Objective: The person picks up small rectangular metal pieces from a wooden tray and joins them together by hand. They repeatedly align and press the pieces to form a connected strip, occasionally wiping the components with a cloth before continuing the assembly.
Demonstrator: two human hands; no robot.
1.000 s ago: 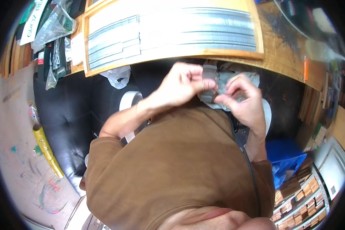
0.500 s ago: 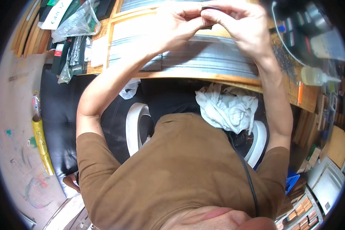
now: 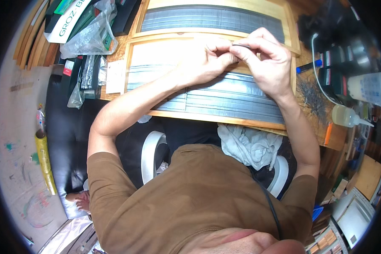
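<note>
Both hands meet over a shallow wooden tray [image 3: 199,115] on the workbench. Between their fingertips is a small, thin dark piece [image 3: 240,45]; its kind is too small to make out. My left hand [image 3: 213,62] is closed, with thumb and fingers pinched at the piece's left end. My right hand [image 3: 266,59] pinches it from the right, thumb toward me and fingers curled behind. Below them, rows of thin grey metal strips [image 3: 224,99] lie packed side by side in the tray. Part of the tray is hidden by my hands and left forearm.
Behind stands a second wooden tray [image 3: 207,33] of similar strips. At left lie a clear plastic bag [image 3: 91,38] and dark boxes. To the right are a blue marker [image 3: 309,66], a heap of dark slivers [image 3: 313,99], a squeeze bottle [image 3: 347,115] and an orange stick [image 3: 328,133]. A white cloth [image 3: 252,146] hangs below the bench.
The view has tilted up, so the bench and trays sit lower and the rear tray shows more. Both hands still pinch the dark piece together, their fingers slightly shifted.
</note>
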